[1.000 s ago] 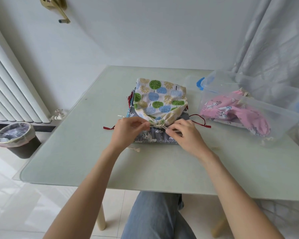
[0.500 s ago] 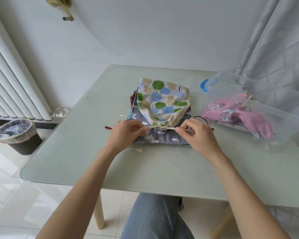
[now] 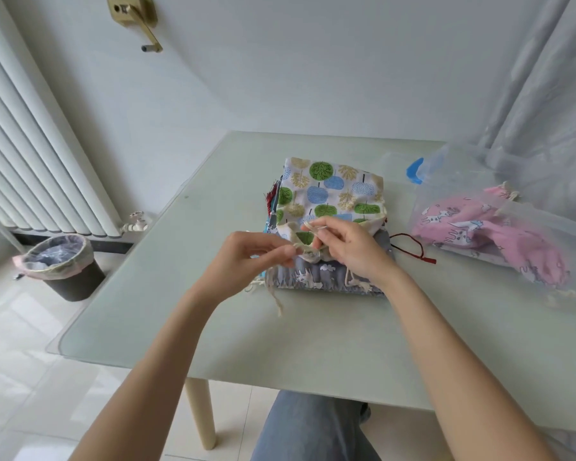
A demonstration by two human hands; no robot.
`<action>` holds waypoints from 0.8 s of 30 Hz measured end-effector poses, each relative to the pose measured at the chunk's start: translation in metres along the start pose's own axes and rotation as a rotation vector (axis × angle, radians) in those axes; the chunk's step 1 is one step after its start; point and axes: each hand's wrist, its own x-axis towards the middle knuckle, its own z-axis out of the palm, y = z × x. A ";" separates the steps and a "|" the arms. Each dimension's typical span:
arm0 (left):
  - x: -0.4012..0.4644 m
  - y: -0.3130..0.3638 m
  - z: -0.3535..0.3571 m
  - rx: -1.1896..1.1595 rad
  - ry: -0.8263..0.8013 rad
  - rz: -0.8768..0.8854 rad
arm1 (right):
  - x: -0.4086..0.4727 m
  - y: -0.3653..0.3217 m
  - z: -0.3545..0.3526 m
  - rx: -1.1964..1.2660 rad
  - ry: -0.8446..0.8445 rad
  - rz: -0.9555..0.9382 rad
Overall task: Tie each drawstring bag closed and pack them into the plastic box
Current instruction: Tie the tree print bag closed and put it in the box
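A white drawstring bag printed with green and blue trees [image 3: 331, 191] lies on top of a stack of bags in the middle of the table. Under it shows a grey bag with white animals [image 3: 316, 276]. My left hand [image 3: 246, 257] and my right hand [image 3: 350, 247] meet at the tree bag's gathered mouth, each pinching its cream drawstring [image 3: 301, 242], which loops between the fingers. One loose cord end [image 3: 276, 301] hangs onto the table. A clear plastic box [image 3: 446, 181] at the right holds a pink bag [image 3: 492, 234].
A red cord [image 3: 413, 246] from a lower bag trails toward the box. The box's blue latch [image 3: 414, 171] faces the stack. A lined waste bin [image 3: 59, 267] stands on the floor at the left, below a white radiator [image 3: 30, 154]. A curtain [image 3: 546, 94] hangs behind the box.
Both hands have come together and lifted a little from the pulled-apart position. The taut cord is now looped between the fingers above the bag's mouth.
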 end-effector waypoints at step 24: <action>0.067 -0.017 0.030 0.223 -0.178 -0.016 | -0.011 0.016 -0.004 -0.114 0.498 -0.104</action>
